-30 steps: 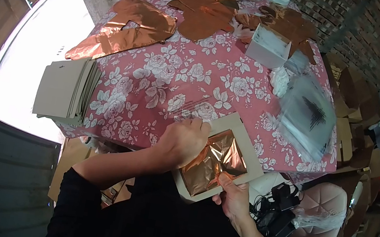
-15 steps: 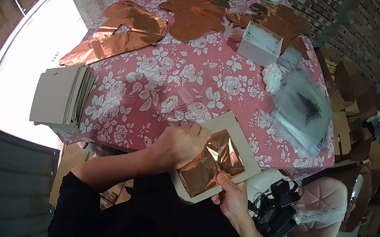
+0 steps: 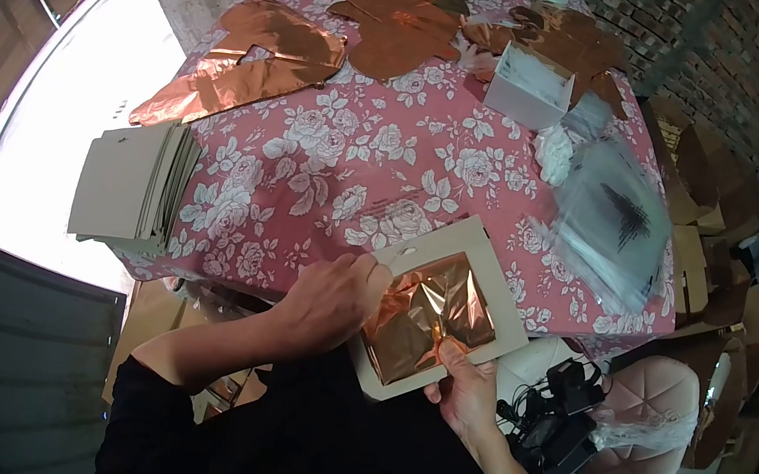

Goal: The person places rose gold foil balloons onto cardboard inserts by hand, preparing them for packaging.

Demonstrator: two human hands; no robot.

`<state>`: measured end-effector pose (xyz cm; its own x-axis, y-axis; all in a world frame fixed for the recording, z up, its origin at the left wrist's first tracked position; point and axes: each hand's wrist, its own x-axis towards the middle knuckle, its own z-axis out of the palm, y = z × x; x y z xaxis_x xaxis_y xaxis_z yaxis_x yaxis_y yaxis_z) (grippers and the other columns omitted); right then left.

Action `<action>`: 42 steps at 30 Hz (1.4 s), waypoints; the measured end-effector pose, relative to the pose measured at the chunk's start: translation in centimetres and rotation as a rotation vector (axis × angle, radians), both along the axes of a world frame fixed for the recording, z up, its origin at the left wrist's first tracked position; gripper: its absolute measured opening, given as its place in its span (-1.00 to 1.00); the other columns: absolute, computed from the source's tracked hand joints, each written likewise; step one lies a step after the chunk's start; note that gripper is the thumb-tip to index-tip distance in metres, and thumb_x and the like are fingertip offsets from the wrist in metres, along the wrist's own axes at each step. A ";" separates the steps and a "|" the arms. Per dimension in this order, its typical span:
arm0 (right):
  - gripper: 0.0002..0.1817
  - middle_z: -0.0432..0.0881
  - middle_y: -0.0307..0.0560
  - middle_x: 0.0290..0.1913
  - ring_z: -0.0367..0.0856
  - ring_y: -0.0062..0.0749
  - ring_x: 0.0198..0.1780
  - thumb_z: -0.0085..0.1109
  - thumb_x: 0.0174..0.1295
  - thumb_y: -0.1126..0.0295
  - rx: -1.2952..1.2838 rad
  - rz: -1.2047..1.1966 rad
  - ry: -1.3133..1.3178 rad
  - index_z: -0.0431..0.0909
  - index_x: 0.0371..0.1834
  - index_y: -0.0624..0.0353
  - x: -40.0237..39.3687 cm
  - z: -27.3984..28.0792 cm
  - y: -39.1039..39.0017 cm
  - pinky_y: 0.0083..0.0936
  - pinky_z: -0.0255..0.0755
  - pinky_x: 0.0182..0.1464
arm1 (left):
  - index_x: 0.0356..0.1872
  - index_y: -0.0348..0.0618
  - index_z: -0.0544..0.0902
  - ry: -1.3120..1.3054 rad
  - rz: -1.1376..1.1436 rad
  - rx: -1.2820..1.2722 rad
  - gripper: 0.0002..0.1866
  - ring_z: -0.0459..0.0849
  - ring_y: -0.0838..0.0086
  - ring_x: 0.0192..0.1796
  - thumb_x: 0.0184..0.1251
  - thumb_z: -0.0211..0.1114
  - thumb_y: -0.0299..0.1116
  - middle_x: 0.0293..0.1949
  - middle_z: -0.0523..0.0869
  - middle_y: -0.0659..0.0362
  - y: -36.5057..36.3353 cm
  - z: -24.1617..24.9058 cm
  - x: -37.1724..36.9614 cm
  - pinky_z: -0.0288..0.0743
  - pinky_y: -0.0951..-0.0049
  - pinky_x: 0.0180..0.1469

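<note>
A square piece of grey-brown cardboard (image 3: 510,313) is tilted in front of me at the table's near edge. On it lies a folded sheet of shiny copper foil (image 3: 432,312), creased toward its middle. My right hand (image 3: 466,389) grips the cardboard's lower right side, thumb pressed on the foil and fingers partly hidden beneath. At the upper left edge of the foil and cardboard, my left hand (image 3: 333,298) is closed with its fingers curled. What those fingers pinch, if anything, is hidden.
A pink floral tablecloth (image 3: 306,194) covers the table. At left stands a cardboard stack (image 3: 129,188); beyond are copper foil shapes (image 3: 281,47). A white box (image 3: 529,89) and clear plastic bags (image 3: 610,227) lie right. A chair (image 3: 641,425) with black adapters (image 3: 569,402) stands below.
My left hand has shifted a little left and down, away from the foil's upper part, its fingers still curled. The right hand keeps its hold, and the view has shifted slightly.
</note>
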<state>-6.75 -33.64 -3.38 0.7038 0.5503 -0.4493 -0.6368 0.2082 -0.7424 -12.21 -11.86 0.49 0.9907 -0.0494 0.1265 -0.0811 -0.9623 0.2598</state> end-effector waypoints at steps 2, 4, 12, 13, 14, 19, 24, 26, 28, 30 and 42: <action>-0.93 0.56 -0.23 -0.49 0.46 -0.55 -0.65 0.16 0.35 0.38 -0.017 -0.012 0.012 0.51 -0.26 0.11 0.0 0.1 -0.1 -0.64 0.21 -0.72 | -0.26 -0.28 0.45 0.001 0.028 -0.032 -0.86 0.62 0.11 -0.27 0.19 0.16 -0.48 -0.32 0.55 -0.02 0.3 -0.2 -0.6 0.53 0.19 -0.35; -0.93 0.56 -0.23 -0.49 0.47 -0.55 -0.65 0.16 0.35 0.39 -0.008 -0.003 0.005 0.51 -0.25 0.11 0.1 -0.5 -0.4 -0.64 0.21 -0.72 | -0.23 -0.28 0.46 0.000 0.061 -0.062 -0.86 0.61 0.06 -0.28 0.22 0.16 -0.47 -0.32 0.56 -0.02 0.3 -0.3 -1.1 0.50 0.17 -0.32; -0.93 0.58 -0.19 -0.49 0.48 -0.53 -0.66 0.15 0.36 0.39 -0.001 0.006 -0.007 0.52 -0.27 0.12 -0.4 -0.6 -0.1 -0.64 0.21 -0.71 | -0.17 -0.31 0.47 -0.060 0.034 -0.095 -0.82 0.62 0.06 -0.26 0.22 0.15 -0.48 -0.32 0.56 0.00 -0.4 0.0 -1.8 0.51 0.17 -0.25; -0.92 0.58 -0.19 -0.49 0.48 -0.53 -0.66 0.15 0.36 0.38 0.010 0.012 -0.008 0.52 -0.27 0.12 -0.4 -0.7 0.0 -0.64 0.22 -0.71 | -0.17 -0.31 0.47 -0.061 0.034 -0.096 -0.82 0.62 0.06 -0.26 0.22 0.15 -0.48 -0.32 0.56 0.00 -0.4 0.1 -1.8 0.51 0.17 -0.25; -0.91 0.58 -0.19 -0.49 0.49 -0.53 -0.66 0.15 0.36 0.37 0.021 0.017 -0.012 0.51 -0.27 0.12 -0.4 -0.8 0.0 -0.64 0.22 -0.71 | -0.22 -0.31 0.47 -0.053 0.026 -0.072 -0.82 0.62 0.07 -0.24 0.18 0.17 -0.47 -0.32 0.55 -0.02 -0.4 0.3 -1.8 0.52 0.18 -0.26; -0.88 0.57 -0.22 -0.49 0.46 -0.54 -0.65 0.16 0.36 0.35 0.043 -0.012 -0.024 0.50 -0.31 0.10 -0.6 -1.1 0.0 -0.62 0.22 -0.70 | -0.20 -0.28 0.51 -0.073 0.125 -0.143 -0.83 0.65 0.07 -0.28 0.23 0.21 -0.44 -0.29 0.60 0.01 -0.2 0.1 -2.2 0.53 0.18 -0.30; -0.85 0.56 -0.23 -0.49 0.45 -0.54 -0.63 0.15 0.37 0.33 0.084 0.004 -0.046 0.50 -0.35 0.10 -0.7 -2.6 0.0 -0.62 0.21 -0.69 | -0.40 -0.26 0.56 -0.237 0.327 -0.389 -0.77 0.65 0.12 -0.45 0.37 0.15 -0.30 -0.49 0.60 -0.03 1.0 -0.9 -3.3 0.47 0.19 -0.43; -0.84 0.55 -0.22 -0.50 0.45 -0.54 -0.64 0.14 0.37 0.32 0.106 -0.035 -0.049 0.49 -0.36 0.10 -0.6 -3.2 0.0 -0.63 0.22 -0.69 | -0.42 -0.27 0.58 -0.091 0.520 -0.589 -0.75 0.63 0.11 -0.50 0.37 0.18 -0.28 -0.56 0.58 -0.03 1.7 -0.8 -4.9 0.45 0.20 -0.46; -0.83 0.55 -0.21 -0.50 0.45 -0.55 -0.61 0.15 0.37 0.36 0.128 -0.029 -0.034 0.53 -0.38 0.14 -0.7 -2.9 -0.1 -0.63 0.24 -0.67 | -0.46 -0.26 0.62 0.029 0.715 -0.969 -0.73 0.56 0.16 -0.63 0.33 0.27 -0.25 -0.69 0.54 0.00 1.1 0.0 -6.1 0.40 0.28 -0.53; -0.82 0.55 -0.21 -0.50 0.45 -0.57 -0.58 0.15 0.37 0.39 0.147 -0.029 -0.017 0.56 -0.41 0.19 -0.8 -3.0 -0.3 -0.63 0.25 -0.65 | -0.45 -0.29 0.63 -0.103 0.682 -0.664 -0.76 0.60 0.18 -0.58 0.31 0.27 -0.31 -0.62 0.61 0.04 -0.3 0.4 -6.7 0.42 0.28 -0.50; -0.89 0.61 -0.19 -0.45 0.50 -0.56 -0.61 0.20 0.32 0.37 0.051 0.023 -0.014 0.58 -0.28 0.16 -0.9 -2.2 -1.7 -0.65 0.27 -0.71 | 0.34 -0.39 0.25 -0.138 -0.315 -0.012 -0.30 0.10 0.03 0.51 0.29 0.23 -0.18 0.42 0.21 -0.18 1.2 0.6 4.0 -0.10 0.07 0.53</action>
<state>-7.70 -35.31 -5.54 0.6966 0.5886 -0.4102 -0.6313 0.2310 -0.7404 -8.21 -10.68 1.06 0.9008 -0.3475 0.2604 -0.4086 -0.8813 0.2373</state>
